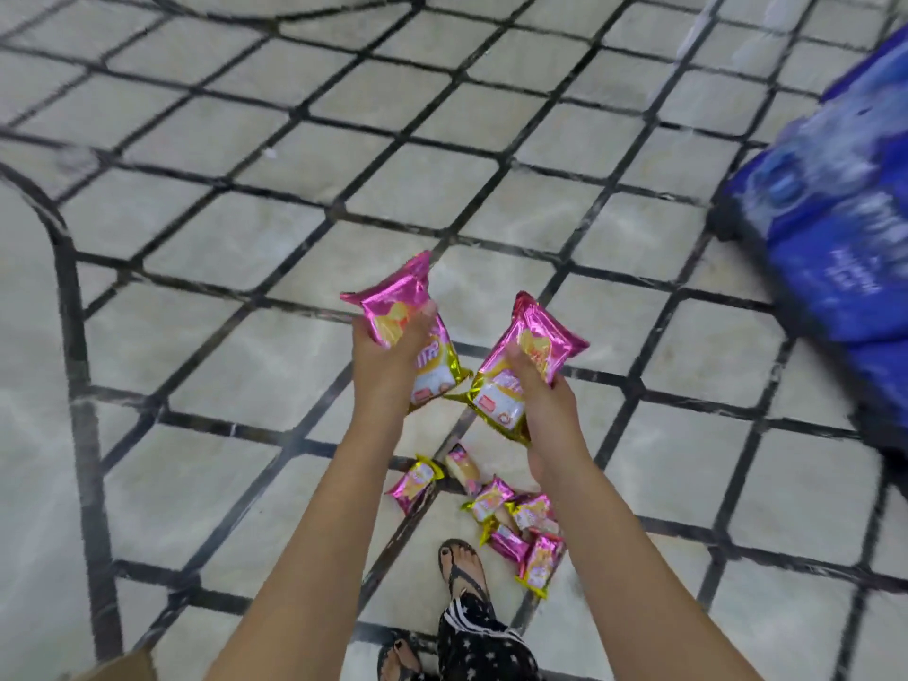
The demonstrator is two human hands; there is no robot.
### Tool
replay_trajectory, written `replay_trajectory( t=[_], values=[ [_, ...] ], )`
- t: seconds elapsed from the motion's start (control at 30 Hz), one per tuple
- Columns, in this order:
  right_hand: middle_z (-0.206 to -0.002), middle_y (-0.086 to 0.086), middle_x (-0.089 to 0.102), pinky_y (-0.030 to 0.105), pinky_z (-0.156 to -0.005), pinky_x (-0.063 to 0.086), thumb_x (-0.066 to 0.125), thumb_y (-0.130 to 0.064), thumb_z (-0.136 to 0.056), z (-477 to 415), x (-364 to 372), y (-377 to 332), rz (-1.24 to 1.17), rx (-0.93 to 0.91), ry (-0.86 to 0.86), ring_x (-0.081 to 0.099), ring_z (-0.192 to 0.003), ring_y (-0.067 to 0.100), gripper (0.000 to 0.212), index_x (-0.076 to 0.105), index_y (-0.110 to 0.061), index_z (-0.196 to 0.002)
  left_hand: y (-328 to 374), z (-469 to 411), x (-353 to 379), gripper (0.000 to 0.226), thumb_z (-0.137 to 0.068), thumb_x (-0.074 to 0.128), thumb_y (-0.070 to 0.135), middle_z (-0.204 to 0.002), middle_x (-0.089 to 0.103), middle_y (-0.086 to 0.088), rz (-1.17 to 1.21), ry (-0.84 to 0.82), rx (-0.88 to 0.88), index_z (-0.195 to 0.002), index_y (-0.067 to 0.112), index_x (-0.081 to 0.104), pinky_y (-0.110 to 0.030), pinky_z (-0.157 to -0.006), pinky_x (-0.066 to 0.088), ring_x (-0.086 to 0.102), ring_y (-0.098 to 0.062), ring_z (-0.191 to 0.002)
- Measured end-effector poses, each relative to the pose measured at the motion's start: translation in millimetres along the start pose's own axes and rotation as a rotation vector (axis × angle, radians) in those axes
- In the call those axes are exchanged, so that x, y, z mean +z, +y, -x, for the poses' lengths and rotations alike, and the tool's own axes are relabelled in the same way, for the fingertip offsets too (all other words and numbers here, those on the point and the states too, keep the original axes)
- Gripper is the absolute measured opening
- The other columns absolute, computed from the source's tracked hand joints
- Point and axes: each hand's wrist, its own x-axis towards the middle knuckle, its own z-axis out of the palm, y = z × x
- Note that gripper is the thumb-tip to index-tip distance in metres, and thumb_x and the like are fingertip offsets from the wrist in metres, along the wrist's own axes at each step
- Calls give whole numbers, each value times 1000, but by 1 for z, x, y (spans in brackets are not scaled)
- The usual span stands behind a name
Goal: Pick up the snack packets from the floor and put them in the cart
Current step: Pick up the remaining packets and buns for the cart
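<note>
A pale, glossy stone floor point(221, 366) catches soft light; a blue printed bag point(835, 248) lies on it at the right, blurred.

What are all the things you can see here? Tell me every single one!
Floor: one, pale tiles with dark lines, all around.
Left packet: one, pink and gold, held up, centre.
Right packet: one, pink and gold, held up beside it.
Dropped packets: about six, pink and gold, heaped lower middle; overlap hides the exact count.
Blue pack: one, blue, right edge, blurred.
Brown corner: one, brown, bottom left.
Feet: two, black sandals, bottom middle.
Left hand: one, grips the left packet.
Right hand: one, grips the right packet.
</note>
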Motion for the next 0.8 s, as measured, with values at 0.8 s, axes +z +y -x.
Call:
replay_trajectory(
  t=[0.8],
  values=[
    [-100,3,76,43,-87,57,75,-46,-70,262,-140,-10,-228,-150,380,73,-90,22,52,62,-25,-115,92,221,-16,35,-79,74,42,-96,64,12,-432,-601,-60,-104,32,52,-19,-62,42,63,-5,-89]
  ],
)
